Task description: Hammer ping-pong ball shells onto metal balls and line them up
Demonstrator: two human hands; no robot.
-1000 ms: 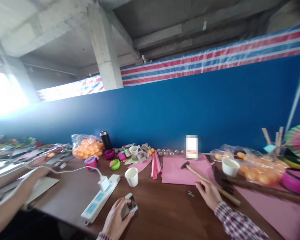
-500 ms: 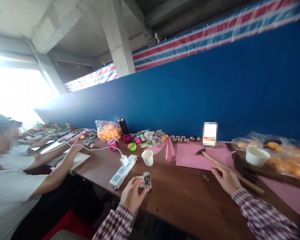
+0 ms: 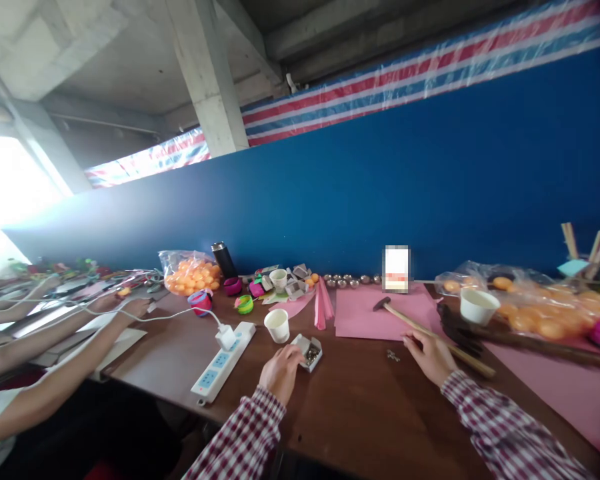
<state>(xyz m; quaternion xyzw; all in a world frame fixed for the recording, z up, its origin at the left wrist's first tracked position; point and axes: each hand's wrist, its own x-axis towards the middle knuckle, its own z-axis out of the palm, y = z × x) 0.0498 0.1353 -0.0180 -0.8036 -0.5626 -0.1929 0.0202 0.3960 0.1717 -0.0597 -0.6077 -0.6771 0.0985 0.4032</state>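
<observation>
My left hand point(image 3: 281, 373) grips the left side of a small white cardboard box point(image 3: 318, 363). Little metal pieces point(image 3: 312, 354) lie inside the open box. My right hand point(image 3: 433, 357) is closed, thumb and forefinger together; whatever may be between them is too small to make out. Beside those fingertips, a small pile of metal pieces point(image 3: 393, 355) lies on the brown table point(image 3: 350, 400). A hammer point(image 3: 420, 327) with a wooden handle rests partly on pink sheets point(image 3: 360, 313), its handle running behind my right hand.
A white paper cup point(image 3: 277, 326) and a power strip point(image 3: 210, 380) with a plugged charger stand left. Another cup point(image 3: 480, 307), bagged orange balls point(image 3: 545, 320) and a second dark tool point(image 3: 530, 345) lie right. A co-worker's arm point(image 3: 35, 400) reaches in from the left.
My left hand has carried the small box from the table's front edge further in over the table. My right hand stays beside the metal pieces. The view has turned slightly right.
</observation>
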